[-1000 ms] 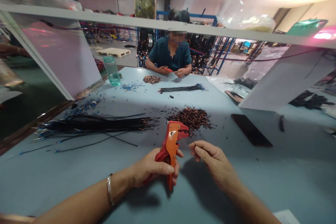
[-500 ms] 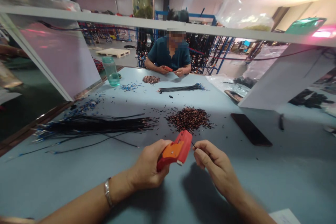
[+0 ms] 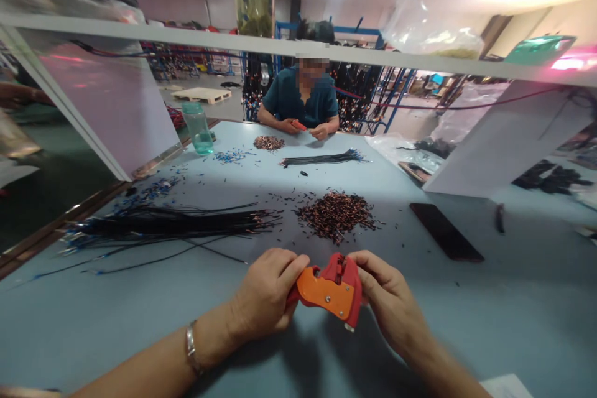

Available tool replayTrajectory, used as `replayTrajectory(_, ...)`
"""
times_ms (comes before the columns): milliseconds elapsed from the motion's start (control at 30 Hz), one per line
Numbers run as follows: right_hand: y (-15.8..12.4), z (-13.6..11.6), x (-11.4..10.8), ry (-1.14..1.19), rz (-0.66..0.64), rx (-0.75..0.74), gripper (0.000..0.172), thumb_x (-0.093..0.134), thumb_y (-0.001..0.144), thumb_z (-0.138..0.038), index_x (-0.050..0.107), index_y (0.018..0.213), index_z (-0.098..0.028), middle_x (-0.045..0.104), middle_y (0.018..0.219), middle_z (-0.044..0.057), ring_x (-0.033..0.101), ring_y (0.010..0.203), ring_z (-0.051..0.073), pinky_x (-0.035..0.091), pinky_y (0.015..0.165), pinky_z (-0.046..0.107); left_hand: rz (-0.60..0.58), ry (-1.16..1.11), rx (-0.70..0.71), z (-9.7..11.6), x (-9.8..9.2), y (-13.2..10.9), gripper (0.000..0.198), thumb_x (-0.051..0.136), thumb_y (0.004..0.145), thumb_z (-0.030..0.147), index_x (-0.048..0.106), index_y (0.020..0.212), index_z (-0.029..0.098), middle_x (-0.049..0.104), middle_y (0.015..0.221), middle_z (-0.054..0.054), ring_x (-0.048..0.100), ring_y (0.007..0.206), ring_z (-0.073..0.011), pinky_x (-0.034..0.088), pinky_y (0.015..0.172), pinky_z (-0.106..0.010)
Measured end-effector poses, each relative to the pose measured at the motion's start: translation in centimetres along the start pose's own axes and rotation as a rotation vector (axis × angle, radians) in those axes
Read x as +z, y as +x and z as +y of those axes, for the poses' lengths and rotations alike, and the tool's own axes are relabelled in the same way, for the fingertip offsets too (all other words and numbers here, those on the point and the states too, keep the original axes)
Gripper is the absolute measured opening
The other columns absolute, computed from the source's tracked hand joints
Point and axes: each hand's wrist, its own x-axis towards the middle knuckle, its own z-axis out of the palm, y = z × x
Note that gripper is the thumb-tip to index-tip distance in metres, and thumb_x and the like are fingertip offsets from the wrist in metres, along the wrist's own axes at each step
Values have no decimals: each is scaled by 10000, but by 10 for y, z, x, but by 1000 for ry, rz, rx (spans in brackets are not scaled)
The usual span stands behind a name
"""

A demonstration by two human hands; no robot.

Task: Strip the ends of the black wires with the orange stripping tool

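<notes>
My left hand (image 3: 265,292) is wrapped tight around the handle of an orange-and-red hand tool (image 3: 326,292) with small metal screws in its orange side. Tool sits between my two hands, off the tabletop, head end toward the right. My right hand (image 3: 392,298) is at that head end, fingers bent, fingertips partly behind the red part; cannot tell if they pinch anything. Silver metal bracelet (image 3: 191,342) on my left wrist.

Just beyond the tool: loose heap of short black-and-copper pieces (image 3: 336,214), strays around it. Left of the heap: thick bundle of long thin black wires (image 3: 163,222), bare copper at the right ends, blue and silvery tips at the left, a few wires lying apart from it. Behind the bundle, scattered small blue bits (image 3: 156,189). Right of the heap: flat black rectangular phone (image 3: 446,231). All on a smooth blue-grey tabletop (image 3: 116,311).

Farther off: translucent green bottle (image 3: 198,130), upright, at the left; smaller copper-coloured heap (image 3: 269,142); second, thinner black wire bundle (image 3: 321,160) with blue ends. Across the table, a co-worker in a dark teal top (image 3: 298,96), red tool (image 3: 298,125) in hand. White shelf (image 3: 186,35) spans overhead.
</notes>
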Motion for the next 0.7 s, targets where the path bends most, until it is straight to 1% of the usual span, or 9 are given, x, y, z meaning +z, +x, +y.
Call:
replayTrajectory(133, 1, -2, -1, -6, -38, -66, 298, 664, 863, -483, 689, 821, -189, 538, 673, -18, 436, 588, 120, 396, 550, 220, -21, 30, -10, 0, 1, -1, 461, 506, 763, 135, 473, 1222, 111, 628, 976, -151, 570, 823, -264, 509, 712, -416)
replayTrajectory(233, 1, 0, -2, -22, -76, -90, 295, 672, 858, -482, 702, 829, -190, 561, 708, -5, 466, 623, 135, 415, 570, 227, -12, 38, -8, 0, 1, -1, 454, 507, 759, 131, 482, 1211, 99, 626, 964, -153, 568, 813, -263, 510, 701, -416)
replayTrajectory(400, 2, 2, -4, -34, -47, -105, 280, 681, 856, -467, 706, 815, -191, 551, 685, -12, 457, 594, 123, 411, 548, 215, 5, 56, 10, 1, -1, 1, 439, 496, 762, 137, 490, 1200, 98, 626, 946, -149, 563, 795, -261, 506, 685, -417)
replayTrajectory(533, 2, -1, -3, -50, -46, -121, 332, 674, 848, -515, 716, 813, -187, 557, 687, -2, 456, 586, 125, 394, 511, 210, 5, 43, 14, 0, 0, 1, 449, 489, 764, 145, 482, 1211, 113, 626, 947, -150, 566, 788, -262, 500, 681, -419)
replayTrajectory(633, 1, -2, -4, -94, -36, -140, 364, 661, 843, -547, 716, 823, -187, 566, 705, 12, 457, 597, 139, 389, 506, 225, 11, -66, -30, 1, 0, -1, 471, 514, 759, 148, 472, 1228, 134, 628, 988, -154, 575, 838, -268, 497, 727, -426)
replayTrajectory(700, 1, -1, -6, -116, 3, -133, 341, 653, 855, -528, 704, 872, -191, 537, 675, -4, 420, 559, 127, 363, 487, 225, 2, -267, -107, 3, -2, -1, 445, 535, 766, 167, 484, 1208, 155, 629, 979, -129, 575, 833, -242, 492, 736, -390)
